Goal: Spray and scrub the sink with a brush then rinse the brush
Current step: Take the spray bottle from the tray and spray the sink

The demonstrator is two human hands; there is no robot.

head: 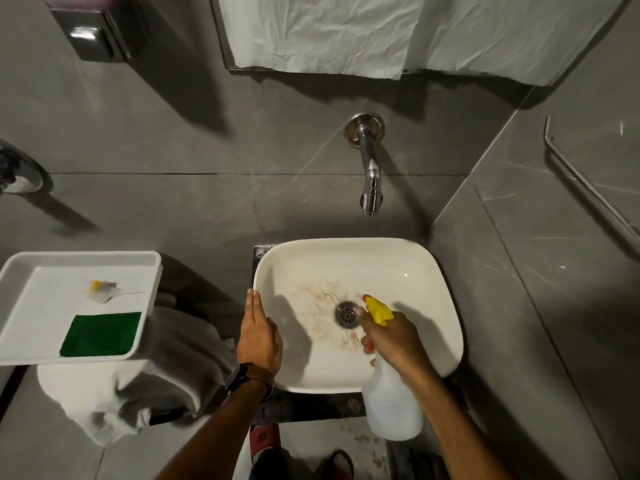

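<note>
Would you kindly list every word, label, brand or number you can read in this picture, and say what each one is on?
No text can be read anywhere.
Spray bottle in the right hand: plain, no label showing.
Watch on the left wrist: face dark, nothing readable.
Wall dispenser: no legible marking.
Red shoe: marking too blurred to read.

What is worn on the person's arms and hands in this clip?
Both forearms are bare, with no sleeves in view and no gloves. The left hand has a wristwatch at the wrist: a dark, rounded-rectangular case on a brown strap. The right hand shows no watch or band. No rings can be seen on the fingers of either hand.
</note>
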